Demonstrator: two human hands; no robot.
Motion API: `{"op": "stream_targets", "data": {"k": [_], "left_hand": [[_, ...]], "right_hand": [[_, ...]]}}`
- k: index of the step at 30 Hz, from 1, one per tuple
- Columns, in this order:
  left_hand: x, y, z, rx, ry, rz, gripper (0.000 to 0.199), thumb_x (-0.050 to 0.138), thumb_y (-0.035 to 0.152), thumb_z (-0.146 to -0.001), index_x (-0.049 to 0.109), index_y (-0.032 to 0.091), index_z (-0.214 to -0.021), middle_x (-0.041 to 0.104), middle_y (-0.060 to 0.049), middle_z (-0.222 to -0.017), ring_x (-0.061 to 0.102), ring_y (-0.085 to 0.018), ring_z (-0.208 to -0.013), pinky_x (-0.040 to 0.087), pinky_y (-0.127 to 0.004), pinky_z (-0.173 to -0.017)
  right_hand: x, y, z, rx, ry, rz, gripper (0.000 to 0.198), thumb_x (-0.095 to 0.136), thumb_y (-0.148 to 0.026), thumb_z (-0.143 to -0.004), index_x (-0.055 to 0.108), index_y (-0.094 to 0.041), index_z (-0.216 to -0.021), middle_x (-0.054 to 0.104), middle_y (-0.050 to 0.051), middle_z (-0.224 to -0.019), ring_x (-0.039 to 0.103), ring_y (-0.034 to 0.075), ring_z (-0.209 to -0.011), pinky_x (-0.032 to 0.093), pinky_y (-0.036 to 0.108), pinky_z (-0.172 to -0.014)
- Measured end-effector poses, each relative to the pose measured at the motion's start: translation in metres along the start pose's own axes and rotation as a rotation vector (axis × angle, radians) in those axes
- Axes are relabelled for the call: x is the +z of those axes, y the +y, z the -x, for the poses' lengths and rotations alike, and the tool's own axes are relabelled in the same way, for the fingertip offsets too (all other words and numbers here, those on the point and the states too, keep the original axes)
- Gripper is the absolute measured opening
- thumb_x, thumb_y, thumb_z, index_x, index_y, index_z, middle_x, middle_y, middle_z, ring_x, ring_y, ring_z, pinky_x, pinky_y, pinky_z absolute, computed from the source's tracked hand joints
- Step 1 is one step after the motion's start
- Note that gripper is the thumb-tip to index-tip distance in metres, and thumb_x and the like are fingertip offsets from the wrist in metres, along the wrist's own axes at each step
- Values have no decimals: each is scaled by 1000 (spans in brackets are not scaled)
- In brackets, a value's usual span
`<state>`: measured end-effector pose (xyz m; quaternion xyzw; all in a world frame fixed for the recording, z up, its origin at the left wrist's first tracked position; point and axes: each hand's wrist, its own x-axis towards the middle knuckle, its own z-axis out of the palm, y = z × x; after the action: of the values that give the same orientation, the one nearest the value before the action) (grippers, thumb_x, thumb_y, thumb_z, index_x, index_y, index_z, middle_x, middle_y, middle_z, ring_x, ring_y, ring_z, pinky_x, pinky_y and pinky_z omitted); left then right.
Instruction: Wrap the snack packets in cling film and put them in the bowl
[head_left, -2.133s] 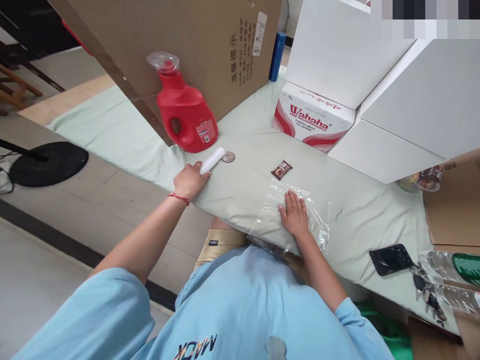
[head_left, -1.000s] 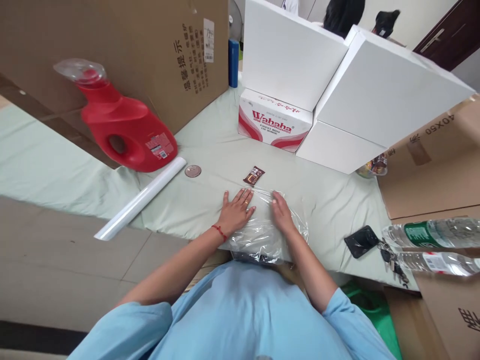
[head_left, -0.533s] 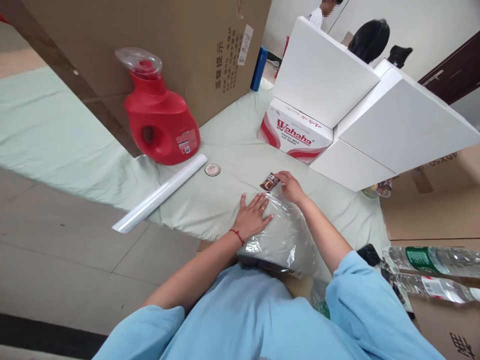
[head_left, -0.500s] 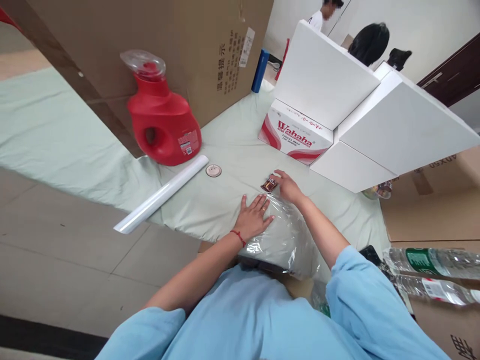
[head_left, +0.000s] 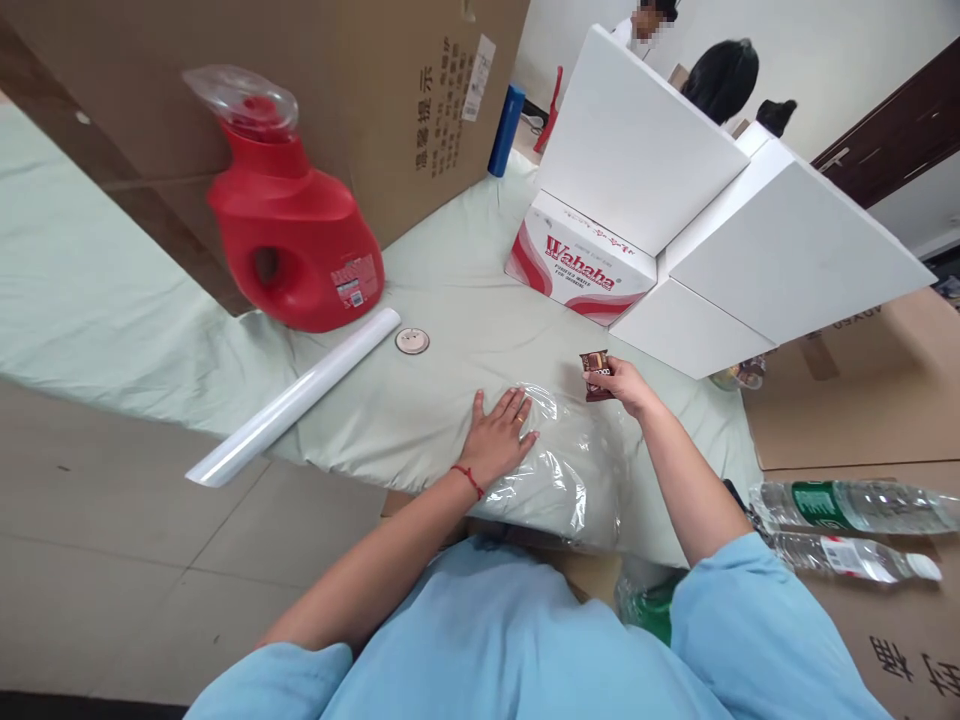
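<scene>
My right hand (head_left: 628,387) pinches a small brown snack packet (head_left: 596,374) by its right side, a little above the cloth. The packet's printed face shows pale lettering. Spread flat, my left hand (head_left: 499,432) rests on the left edge of a clear plastic bag (head_left: 566,470), which lies crinkled over the table's front edge. A round patterned disc (head_left: 412,341) lies on the cloth beyond my left hand, and a shiny white roll (head_left: 296,400) slants to its left, one end past the table edge.
A red jug (head_left: 300,230) stands against a large cardboard box (head_left: 360,120). A Wahaha carton (head_left: 581,260) and white boards (head_left: 720,310) stand at the back right. Plastic bottles (head_left: 862,507) lie on cardboard at right. A blue cylinder (head_left: 506,130) stands behind. Two people are beyond.
My right hand has moved to the right, carrying the snack packet away from its spot beyond the bag. My left hand stays flat on the bag. The view has shifted slightly.
</scene>
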<state>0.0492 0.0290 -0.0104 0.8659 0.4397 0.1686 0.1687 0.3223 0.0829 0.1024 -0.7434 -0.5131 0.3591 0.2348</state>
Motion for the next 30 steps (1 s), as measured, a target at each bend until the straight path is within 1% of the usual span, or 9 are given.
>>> {"op": "stream_targets", "data": {"k": [2,4,7,10,13,16,21,24,30], "left_hand": [[1,0,0,3,2,-9,65,36,53,-107,40,26,-165,35,-10,-173,29,-33,-162,-3,-71,-130],[1,0,-1,0,-1,-23,64,36,53,-107,40,26,-165,35,-10,-173,29,-32,-162,-3,-71,-130],[0,1,-1,-9,-13,-47,62,35,52,-108,42,27,-164,33,-9,-174,29,-31,-162,-3,-69,-131],[0,2,-1,-10,-21,-66,63,33,52,-108,41,26,-164,32,-9,-174,29,-30,-162,-3,-69,-131],[-1,2,-1,-9,-21,-76,63,32,53,-109,40,25,-165,32,-9,-174,30,-29,-162,-3,-69,-131],[-2,3,-1,-15,-32,-81,63,31,52,-109,40,26,-165,32,-8,-174,30,-29,-162,-3,-69,-131],[-6,4,-2,-27,-74,-91,64,31,54,-109,38,28,-166,31,-8,-174,30,-31,-162,-2,-70,-130],[-6,2,-5,-17,-91,-110,62,31,53,-109,37,29,-166,31,-8,-174,30,-31,-162,-3,-72,-130],[-6,-5,-23,33,-111,-148,60,34,48,-108,37,33,-166,35,-7,-173,31,-33,-162,-1,-74,-128]], "right_hand": [[-4,7,22,11,-127,-215,52,83,-52,-71,65,-19,-106,68,0,-81,63,18,-72,56,33,-72],[1,14,42,-56,-182,-206,52,80,-52,-76,67,-19,-114,68,0,-85,63,18,-75,56,34,-73],[26,23,66,-285,-107,132,37,65,-37,-91,71,-21,-123,73,5,-100,65,23,-91,55,38,-84],[60,33,90,-422,27,577,38,55,-21,-98,70,-23,-133,73,12,-117,62,30,-109,50,43,-96],[85,44,112,-465,12,736,44,60,-29,-101,63,-26,-145,70,14,-132,57,35,-118,49,49,-99],[94,57,126,-515,-28,671,54,69,-42,-98,60,-27,-149,66,12,-140,54,35,-122,48,51,-104],[86,84,129,-462,68,584,44,64,-31,-100,67,-28,-143,68,12,-138,55,34,-121,49,51,-103],[78,96,126,-413,123,541,44,63,-32,-100,67,-27,-143,67,13,-137,54,35,-123,50,52,-104],[70,102,118,-384,131,420,45,68,-31,-96,69,-25,-140,69,13,-131,54,34,-123,49,51,-107]]}}
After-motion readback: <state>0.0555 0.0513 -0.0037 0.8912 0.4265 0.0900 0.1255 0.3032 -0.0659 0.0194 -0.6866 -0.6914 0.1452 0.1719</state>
